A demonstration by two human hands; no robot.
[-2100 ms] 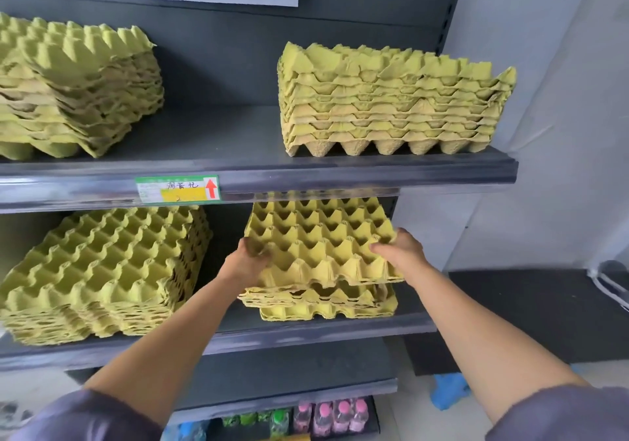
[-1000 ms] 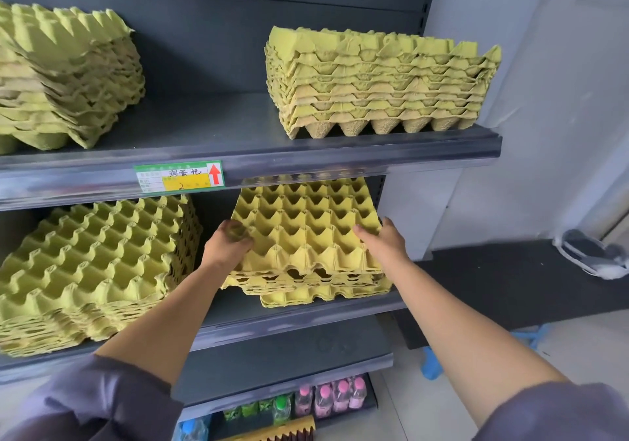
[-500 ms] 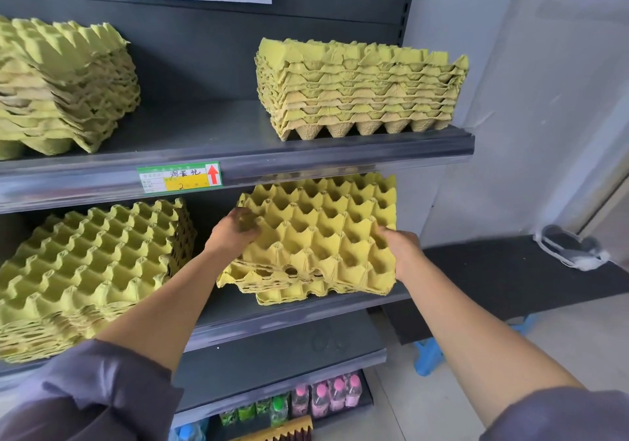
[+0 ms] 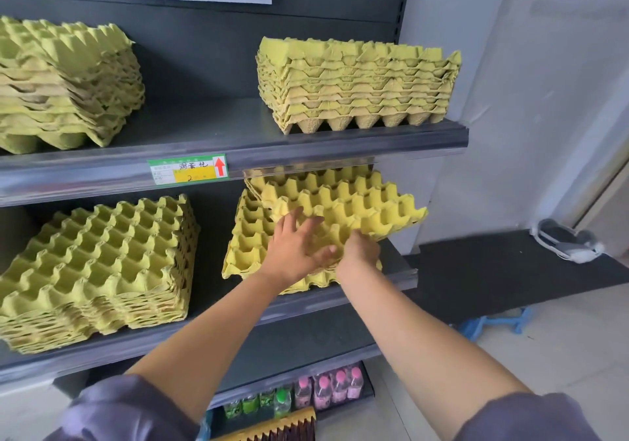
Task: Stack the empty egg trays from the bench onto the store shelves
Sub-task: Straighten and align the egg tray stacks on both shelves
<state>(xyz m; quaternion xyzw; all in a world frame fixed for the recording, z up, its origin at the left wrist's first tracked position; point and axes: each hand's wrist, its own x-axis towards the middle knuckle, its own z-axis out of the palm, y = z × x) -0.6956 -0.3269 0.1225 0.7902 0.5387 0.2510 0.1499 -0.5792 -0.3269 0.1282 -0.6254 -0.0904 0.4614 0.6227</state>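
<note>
On the right of the middle shelf point(image 4: 400, 272) lies a low stack of yellow egg trays point(image 4: 246, 236). Its top egg tray point(image 4: 360, 202) is turned askew, and one corner sticks out past the shelf's right end. My left hand point(image 4: 294, 245) rests flat on this tray with fingers spread. My right hand point(image 4: 359, 253) grips the tray's near edge right beside it, its fingertips hidden under the tray. Taller tray stacks stand on the middle shelf's left point(image 4: 98, 263), the upper shelf's right point(image 4: 357, 80) and the upper shelf's left point(image 4: 64, 83).
The upper shelf's front lip point(image 4: 340, 149) hangs just above the skewed tray and carries a price label point(image 4: 187, 168). Drink bottles point(image 4: 326, 389) fill the bottom shelf. To the right are a low black bench point(image 4: 510, 270) bearing a white object point(image 4: 568, 243) and a blue stool point(image 4: 493, 321).
The top tray has swung round to the right and now overhangs the shelf end. My left hand left the tray's left edge and moved onto its top, close to my right hand.
</note>
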